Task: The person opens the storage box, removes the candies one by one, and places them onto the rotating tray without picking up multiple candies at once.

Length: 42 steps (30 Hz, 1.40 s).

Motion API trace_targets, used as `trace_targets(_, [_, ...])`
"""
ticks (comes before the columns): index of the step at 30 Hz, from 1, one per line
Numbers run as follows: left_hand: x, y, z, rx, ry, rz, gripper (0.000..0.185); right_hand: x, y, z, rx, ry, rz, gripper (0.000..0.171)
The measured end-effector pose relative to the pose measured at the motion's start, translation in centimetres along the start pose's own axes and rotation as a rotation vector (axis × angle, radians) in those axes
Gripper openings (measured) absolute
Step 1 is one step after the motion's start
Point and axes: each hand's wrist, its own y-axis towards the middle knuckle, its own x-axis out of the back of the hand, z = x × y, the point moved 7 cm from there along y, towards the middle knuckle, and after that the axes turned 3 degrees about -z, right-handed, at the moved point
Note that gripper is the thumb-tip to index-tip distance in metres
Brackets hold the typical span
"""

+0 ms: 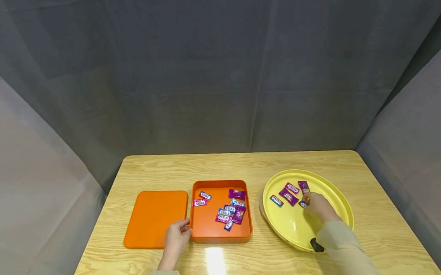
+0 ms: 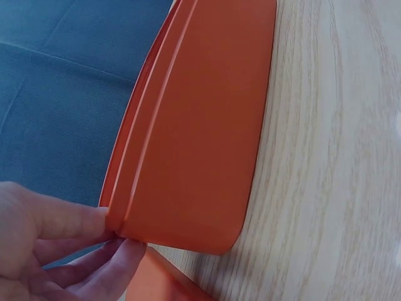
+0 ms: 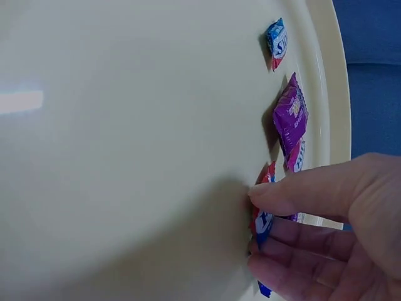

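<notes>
Both hands at work on a wooden bench (image 1: 240,163) w/ grey cloth backdrop (image 1: 217,72) on 3 sides.

Largest to smallest: round yellow tray (image 1: 341,204) sits at bench right; square-ish orange box (image 1: 221,236) at centre, open, w/ approx. ten candy packets loose inside; its flat orange lid (image 1: 155,216) lies just left of it, long axis running front-to-back. Left hand (image 1: 177,238) grips the box's near-left corner, thumb and fingers (image 2: 94,219) pinching the rim. Right hand (image 1: 317,207) is inside the tray, fingers curled, thumb and fingertips (image 3: 294,194) pinching a red-blue candy packet (image 3: 262,219) that lies on the tray floor near the far rim; packet's long axis runs roughly along the rim. Four more packets lie near it in the tray, purple and blue ones, all flat.
</notes>
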Motion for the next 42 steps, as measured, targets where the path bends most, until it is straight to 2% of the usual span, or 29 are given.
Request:
trace_targets(7, [0.0, -0.1, -0.1, 0.001, 0.001, -0.007, 0.034, 1.1, 0.2, 0.8, 0.017, -0.009, -0.017, 0.022])
trace_targets(12, [0.1, 0.0, -0.2, -0.010, 0.008, -0.013, 0.034, 2.6, 0.7, 2.0, 0.034, -0.007, -0.121, 0.035])
trace_targets(16, [0.2, 0.0, -0.3, -0.018, 0.008, -0.015, 0.033, 3.2, 1.1, 3.6, 0.067, 0.012, -0.180, 0.051])
trace_targets(22, [0.1, 0.0, -0.2, -0.015, 0.002, -0.009, 0.034, 3.1, 1.9, 7.4, 0.188, -0.006, -0.222, 0.067])
trace_targets(31, [0.1, 0.0, -0.2, -0.013, 0.000, -0.012, 0.033, 0.4, 3.6, 14.0, 0.341, -0.075, -0.222, 0.072])
trace_targets(42, [0.1, 0.0, -0.1, -0.009, -0.003, -0.009, 0.033, -4.1, 4.2, 21.1, 0.437, -0.175, -0.108, 0.070])
